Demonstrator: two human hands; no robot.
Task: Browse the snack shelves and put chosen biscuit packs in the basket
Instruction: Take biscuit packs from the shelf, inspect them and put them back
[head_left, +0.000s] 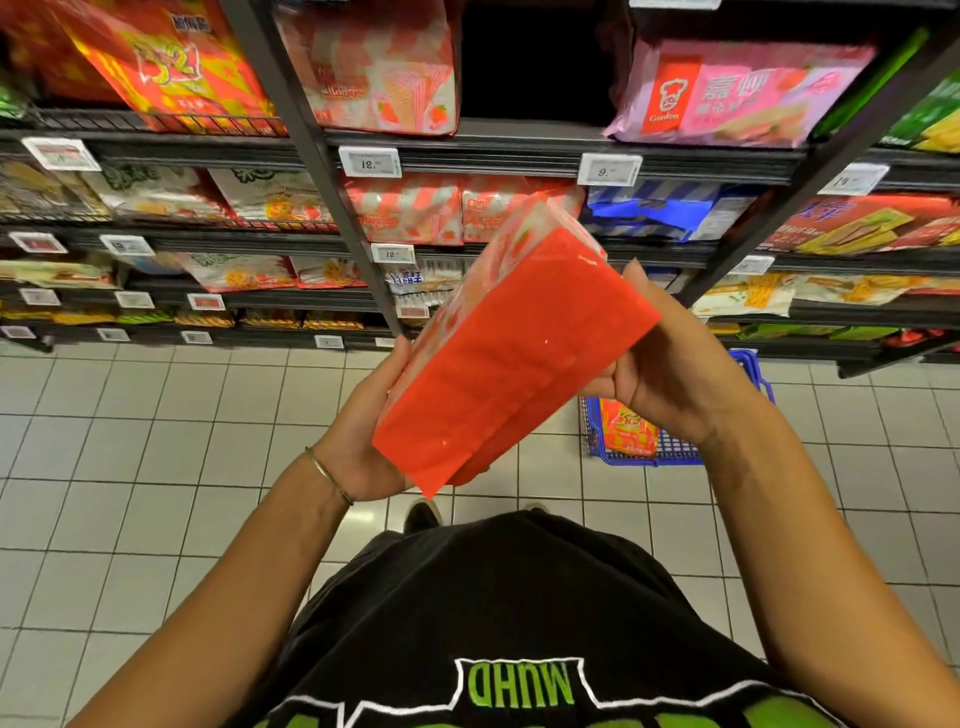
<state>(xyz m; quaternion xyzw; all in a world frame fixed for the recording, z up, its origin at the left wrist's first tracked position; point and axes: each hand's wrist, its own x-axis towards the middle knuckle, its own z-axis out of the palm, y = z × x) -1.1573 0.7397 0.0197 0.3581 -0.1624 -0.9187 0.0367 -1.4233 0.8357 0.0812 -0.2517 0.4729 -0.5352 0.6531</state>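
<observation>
- My fingers (641, 283) on the right hand (670, 374) are wrapping over the far edge of the red biscuit pack (514, 358), closed against it, while my left hand (363, 421) is cupping the near lower side with its thumb pressing the pack's printed face.
- I am holding the pack between both palms and tilting it, plain red side toward me, probably so I can turn it over and read it before deciding.
- I am keeping it raised in front of my chest, so the shelves (519, 150) it seems to match are sitting just beyond my fingertips, with similar strawberry-patterned packs (410, 208) behind it.
- The blue basket (670, 447) is resting on the floor below and behind my right hand, already carrying an orange snack pack (626, 426); I judge it is parked there to free both hands.
- Next I would be lowering the pack rightward into the basket, if I choose it.
</observation>
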